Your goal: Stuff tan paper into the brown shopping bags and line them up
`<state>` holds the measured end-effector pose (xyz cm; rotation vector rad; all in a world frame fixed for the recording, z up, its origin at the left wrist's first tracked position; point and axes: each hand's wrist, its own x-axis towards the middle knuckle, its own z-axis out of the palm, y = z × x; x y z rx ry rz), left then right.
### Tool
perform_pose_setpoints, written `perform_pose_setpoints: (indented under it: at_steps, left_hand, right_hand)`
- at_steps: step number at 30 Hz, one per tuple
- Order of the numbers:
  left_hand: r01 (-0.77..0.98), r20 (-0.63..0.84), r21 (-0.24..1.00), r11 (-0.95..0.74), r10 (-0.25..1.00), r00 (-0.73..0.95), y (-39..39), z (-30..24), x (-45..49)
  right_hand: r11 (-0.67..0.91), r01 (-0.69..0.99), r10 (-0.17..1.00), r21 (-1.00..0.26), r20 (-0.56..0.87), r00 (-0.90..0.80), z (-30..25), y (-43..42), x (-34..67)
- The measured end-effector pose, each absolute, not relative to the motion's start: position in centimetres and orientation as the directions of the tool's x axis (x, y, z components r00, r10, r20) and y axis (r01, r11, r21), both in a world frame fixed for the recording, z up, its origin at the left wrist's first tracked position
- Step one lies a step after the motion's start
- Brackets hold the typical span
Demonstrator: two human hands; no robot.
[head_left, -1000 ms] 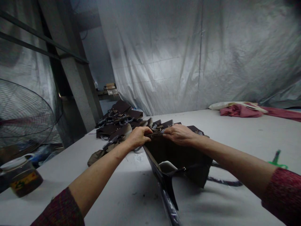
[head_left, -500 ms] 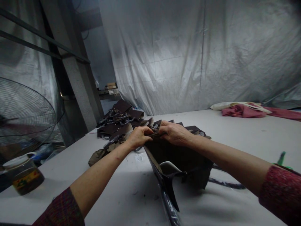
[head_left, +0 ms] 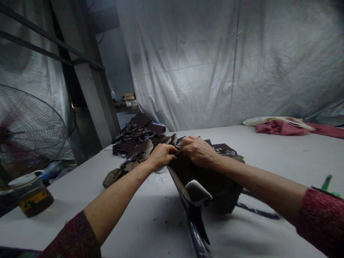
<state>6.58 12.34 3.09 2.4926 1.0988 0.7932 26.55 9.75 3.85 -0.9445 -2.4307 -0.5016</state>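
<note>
A dark brown bag lies on the white table in front of me, its mouth turned toward me and a pale lining showing inside. My left hand is closed on the far top edge of the bag. My right hand pinches the same edge just to the right, fingers curled over it. The two hands nearly touch. A dark strap of the bag runs toward the near table edge.
A pile of dark brown bags and pieces lies behind my hands. At left stand a wire fan and a jar. Pink cloth lies far right, a green tool near my right sleeve. Grey sheeting hangs behind.
My right hand has slid left along the bag's top edge, closing the gap to my left hand. The view has shifted slightly.
</note>
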Motion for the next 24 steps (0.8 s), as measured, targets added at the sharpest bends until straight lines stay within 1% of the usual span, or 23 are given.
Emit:
perform_pose_setpoints:
  at_steps: [6, 12, 15, 19, 21, 22, 24]
  left_hand:
    - [0.617, 0.376, 0.422, -0.664, 0.748, 0.547, 12.2, 3.3, 7.0]
    - [0.583, 0.362, 0.418, -0.696, 0.717, 0.596, 11.5, 3.6, 7.0]
    - [0.548, 0.375, 0.41, -0.729, 0.683, 0.627, 11.2, 3.7, 7.1]
    - [0.591, 0.363, 0.423, -0.687, 0.726, 0.584, 11.0, 4.0, 7.5]
    - [0.625, 0.376, 0.413, -0.663, 0.749, 0.546, 11.1, 4.1, 7.7]
    - [0.638, 0.387, 0.407, -0.654, 0.756, 0.528, 11.1, 4.1, 7.7]
    - [0.653, 0.396, 0.408, -0.638, 0.769, 0.503, 11.3, 4.0, 7.7]
  right_hand:
    - [0.668, 0.727, 0.555, 0.161, 0.542, -0.631, 3.7, 9.6, 26.6]
    - [0.579, 0.807, 0.66, 0.116, 0.514, -0.547, 3.7, 9.2, 26.4]
    - [0.55, 0.824, 0.663, 0.136, 0.529, -0.53, 3.7, 9.0, 26.3]
    - [0.574, 0.806, 0.647, 0.14, 0.526, -0.552, 3.4, 9.3, 26.1]
    - [0.591, 0.802, 0.638, 0.082, 0.561, -0.528, 3.6, 9.6, 26.2]
    - [0.585, 0.811, 0.638, 0.013, 0.61, -0.47, 3.7, 9.8, 26.4]
    - [0.546, 0.818, 0.642, -0.182, 0.718, -0.269, 4.2, 10.1, 27.0]
